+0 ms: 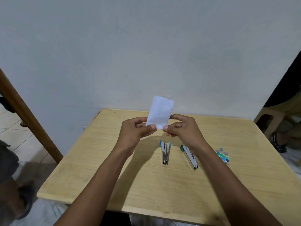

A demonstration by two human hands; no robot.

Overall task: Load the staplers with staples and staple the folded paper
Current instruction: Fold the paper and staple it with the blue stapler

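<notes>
A small folded white paper (pixel 160 111) stands upright in the air above the wooden table (pixel 97 160). My left hand (pixel 136 129) pinches its lower left corner and my right hand (pixel 182 128) pinches its lower right corner. Below my hands two staplers lie on the table. The blue-ended stapler (pixel 165 152) lies lengthwise near the middle. The green-ended stapler (pixel 189 158) lies to its right, partly hidden under my right wrist. A green box of staples (pixel 224 157) rests further right, with loose staple strips (pixel 220 150) by its far end.
A plain white wall rises right behind the table. A brown wooden beam (pixel 27 118) slants on the left. At the far right stands a beige plastic stool (pixel 268 121), with a person's foot (pixel 279 144) near it. Tiled floor surrounds the table.
</notes>
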